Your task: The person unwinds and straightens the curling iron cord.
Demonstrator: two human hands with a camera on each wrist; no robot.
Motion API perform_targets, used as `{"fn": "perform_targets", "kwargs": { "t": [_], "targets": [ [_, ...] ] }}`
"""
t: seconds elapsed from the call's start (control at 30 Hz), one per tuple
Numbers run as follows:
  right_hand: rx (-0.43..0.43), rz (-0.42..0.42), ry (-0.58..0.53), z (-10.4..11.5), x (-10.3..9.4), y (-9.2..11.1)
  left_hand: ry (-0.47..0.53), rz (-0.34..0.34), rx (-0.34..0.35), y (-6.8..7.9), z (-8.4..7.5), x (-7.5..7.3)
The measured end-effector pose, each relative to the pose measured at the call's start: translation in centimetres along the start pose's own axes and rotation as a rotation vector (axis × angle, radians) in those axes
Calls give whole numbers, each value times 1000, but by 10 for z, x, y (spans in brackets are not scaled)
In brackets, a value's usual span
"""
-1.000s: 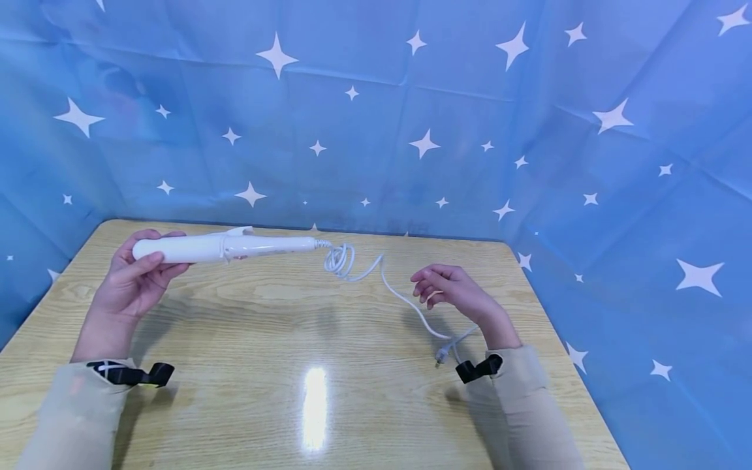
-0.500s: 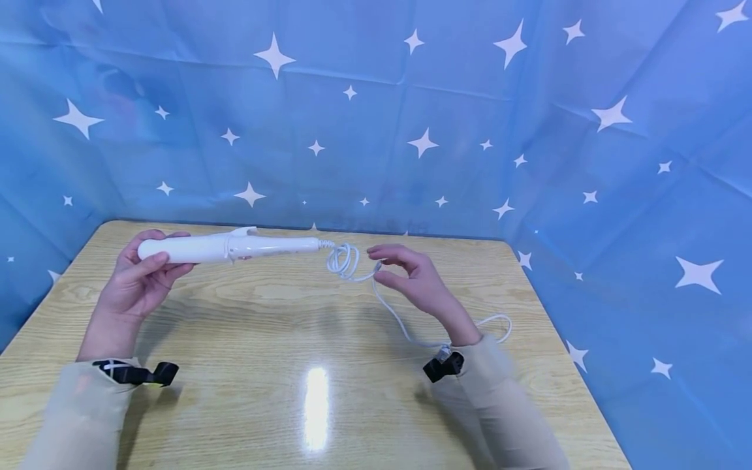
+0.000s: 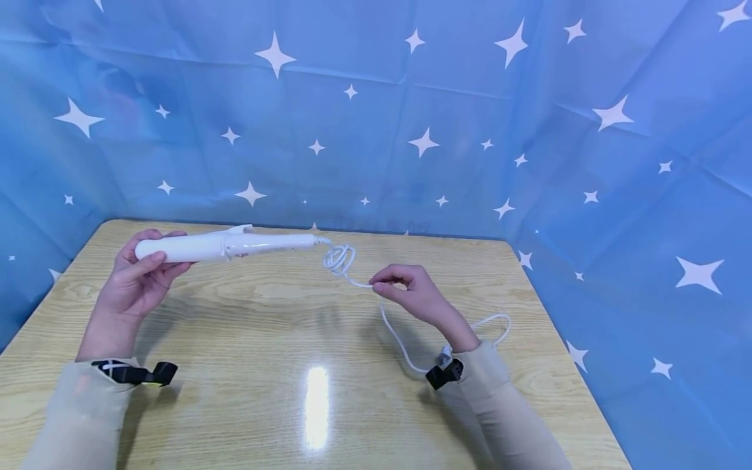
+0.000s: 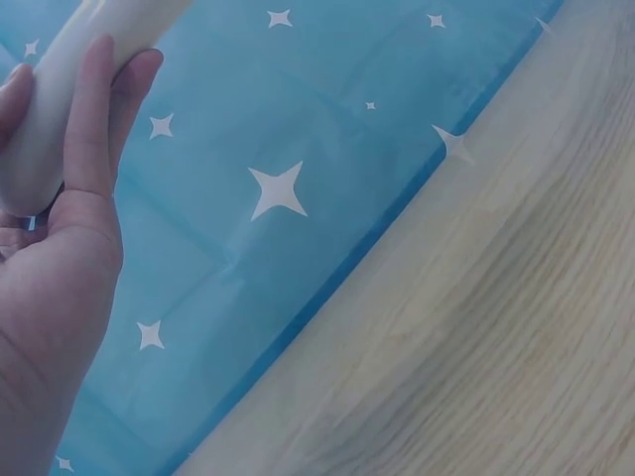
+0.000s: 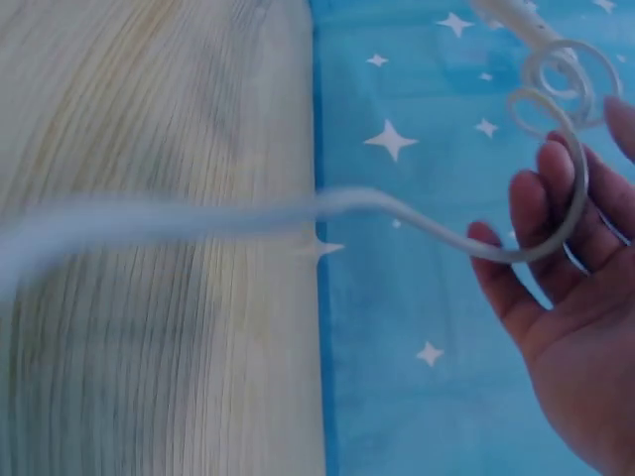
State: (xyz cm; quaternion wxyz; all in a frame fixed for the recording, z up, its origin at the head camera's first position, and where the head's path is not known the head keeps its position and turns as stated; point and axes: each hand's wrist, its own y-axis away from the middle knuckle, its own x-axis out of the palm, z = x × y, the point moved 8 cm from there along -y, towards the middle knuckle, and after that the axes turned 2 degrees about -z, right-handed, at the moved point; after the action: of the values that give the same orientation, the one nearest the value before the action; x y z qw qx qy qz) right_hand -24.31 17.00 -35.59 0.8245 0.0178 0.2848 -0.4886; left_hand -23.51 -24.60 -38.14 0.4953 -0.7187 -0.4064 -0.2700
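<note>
A white curling iron [image 3: 267, 244] with a clamp lever is held above the table, level and sideways, at the left in the head view. My left hand [image 3: 134, 281] grips its barrel end, thumb in front and fingers behind; the left wrist view shows the fingers around the white barrel [image 4: 60, 109]. From the handle end hangs a white power cord [image 3: 339, 260], knotted in loops. Right of the loops, my right hand [image 3: 411, 294] pinches the cord between thumb and fingers. In the right wrist view the cord [image 5: 437, 236] runs across the fingers [image 5: 556, 238].
The plug [image 3: 444, 356] is partly hidden behind the right wrist's black camera [image 3: 444, 374]. A loop of slack cord [image 3: 501, 318] shows right of the forearm. Beneath lies a wooden table [image 3: 235, 391], with a blue star-patterned curtain [image 3: 364, 163] along its back and sides.
My right hand has moved left to the cord, then slightly down, and its fingers have come together on it. The left hand and curling iron have barely moved.
</note>
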Motion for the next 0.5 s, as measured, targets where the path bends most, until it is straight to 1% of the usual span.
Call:
{"fn": "perform_targets", "kwargs": {
  "t": [0.13, 0.23, 0.5],
  "targets": [
    [2, -27, 36, -3, -9, 5, 10, -5, -5, 2, -1, -4],
    [23, -64, 48, -7, -19, 8, 10, -7, -5, 3, -2, -5],
    [110, -178, 26, -20, -53, 19, -23, -28, 20, 4, -11, -8]
  ]
}}
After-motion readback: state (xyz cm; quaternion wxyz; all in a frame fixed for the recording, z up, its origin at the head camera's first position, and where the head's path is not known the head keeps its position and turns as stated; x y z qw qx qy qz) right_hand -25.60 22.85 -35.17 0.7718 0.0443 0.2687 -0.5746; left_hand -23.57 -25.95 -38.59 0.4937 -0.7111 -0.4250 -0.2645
